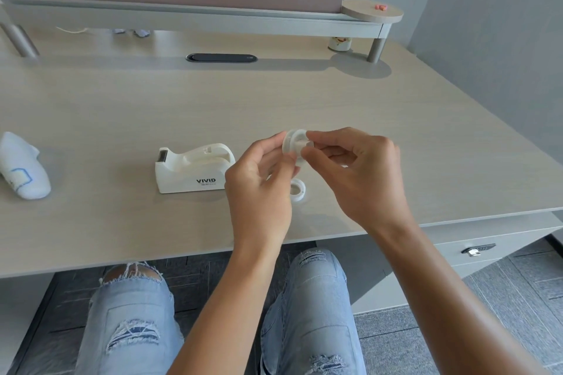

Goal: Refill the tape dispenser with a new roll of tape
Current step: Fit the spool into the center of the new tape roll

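Observation:
A white tape dispenser (195,169) marked VIVID stands on the desk (122,106), its cradle bare. Just right of it, above the desk, both hands pinch a white plastic spool (294,141). My left hand (259,186) grips its left side, and my right hand (356,167) grips its right side with fingertips over the hub. Beneath the hands a small white ring (297,190) lies flat on the desk; I cannot tell whether it is a tape roll or a core. The hands hide part of the spool.
A white folded cloth (21,166) lies at the left edge. At the back are a dark cable grommet (221,57), a raised shelf (195,15) on posts, a small jar (338,43) and a round wooden disc (372,11). The desk's front edge runs just below the hands.

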The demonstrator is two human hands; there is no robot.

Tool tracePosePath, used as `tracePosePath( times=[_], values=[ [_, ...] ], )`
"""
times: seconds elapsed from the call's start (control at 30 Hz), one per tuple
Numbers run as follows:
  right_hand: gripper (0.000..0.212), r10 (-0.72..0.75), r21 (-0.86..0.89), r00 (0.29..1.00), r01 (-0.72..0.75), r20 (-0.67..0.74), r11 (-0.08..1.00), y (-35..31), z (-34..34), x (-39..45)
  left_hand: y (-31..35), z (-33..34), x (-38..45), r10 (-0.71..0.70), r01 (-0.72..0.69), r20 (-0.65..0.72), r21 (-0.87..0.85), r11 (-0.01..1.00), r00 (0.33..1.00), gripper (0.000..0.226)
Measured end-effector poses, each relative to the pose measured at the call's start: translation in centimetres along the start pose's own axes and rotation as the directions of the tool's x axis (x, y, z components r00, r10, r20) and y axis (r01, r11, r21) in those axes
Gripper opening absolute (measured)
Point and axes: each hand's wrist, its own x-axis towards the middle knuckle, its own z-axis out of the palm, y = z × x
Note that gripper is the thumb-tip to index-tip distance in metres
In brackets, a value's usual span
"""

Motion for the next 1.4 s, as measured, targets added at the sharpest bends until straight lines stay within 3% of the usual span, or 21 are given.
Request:
tracePosePath(
  times=[0.13, 0.23, 0.33, 0.43, 0.77, 0.97, 1.2, 1.4],
  values=[
    [0.028, 0.073, 0.036, 0.997, -0.075, 0.035, 0.997, -0.2, -0.5, 0.2, 0.4, -0.2, 0.2, -0.138, 0.142, 0.035, -0.171, 0.975, 0.99, 0.023],
    [0.042, 0.203, 0.069, 0.97, -0.214, 0.136, 0.975, 0.0, -1.3, 1.0, 0.8, -0.4, 0.4, -0.232, 0.253, 0.105, -0.283, 0.925, 0.967, 0.023],
    [0.032, 0.269, 0.163, 0.898, -0.341, 0.348, 0.926, -0.1, -2.3, 1.7, 0.8, -0.7, 0.5, -0.263, 0.296, 0.152, -0.274, 0.915, 0.953, 0.021],
    [0.024, 0.266, 0.196, 0.86, -0.379, 0.436, 0.904, -0.1, -2.7, 2.0, 0.7, -0.8, 0.6, -0.262, 0.294, 0.154, -0.252, 0.922, 0.953, 0.021],
    [0.021, 0.283, 0.222, 0.849, -0.412, 0.446, 0.884, 0.2, -2.8, 2.5, 0.7, -1.1, 0.8, -0.152, 0.172, 0.175, -0.105, 0.979, 0.973, 0.021],
    [0.018, 0.281, 0.237, 0.848, -0.416, 0.45, 0.878, 0.2, -3.0, 2.5, 1.0, -1.5, 1.0, -0.177, 0.197, 0.187, -0.094, 0.976, 0.966, 0.028],
    [0.034, 0.202, 0.329, 0.867, -0.375, 0.456, 0.867, 0.5, -3.2, 2.3, 1.1, -1.4, 1.1, -0.187, 0.212, 0.182, -0.129, 0.969, 0.965, 0.03],
    [0.023, 0.23, 0.319, 0.877, -0.381, 0.421, 0.868, 0.5, -2.9, 2.3, 0.9, -1.3, 1.1, -0.166, 0.194, 0.202, -0.124, 0.973, 0.965, 0.034]
  ],
)
